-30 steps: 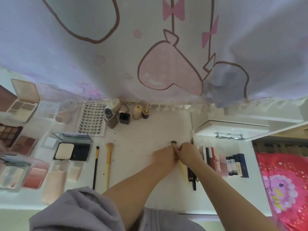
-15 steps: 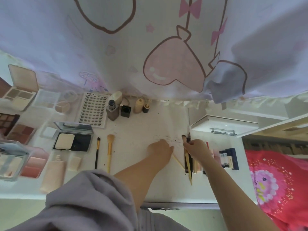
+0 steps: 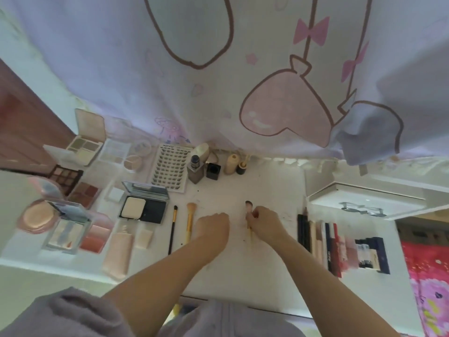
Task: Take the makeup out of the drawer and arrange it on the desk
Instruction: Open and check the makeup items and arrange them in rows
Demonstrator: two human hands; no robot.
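Presently I log the right hand (image 3: 266, 223) over the middle of the white desk (image 3: 267, 188), fingers curled round a small makeup brush (image 3: 248, 216). Brush long axis runs near to far across the desk; the dark bristle head points away from the person, toward the curtain (image 3: 218, 81), and the pale handle end points back toward the desk's front edge. Grip sits about mid-handle: bristles stick out beyond the fingers on the far side, the thin handle tip shows below the hand on the near side. I cannot tell whether the tip touches the surface. Left hand (image 3: 212, 227) lies just left of the right one, fingers curled under into a loose fist, knuckles on the desk; I see nothing held in it. Just left of that hand, two brushes lie flat and parallel on the same near-far line, bristles away: a gold-handled brush (image 3: 190, 221) and a thin black brush (image 3: 173, 229). Right of the right hand, well apart from the held brush, a row of pencils and lipsticks (image 3: 323, 242) lies side by side, also aligned near to far.
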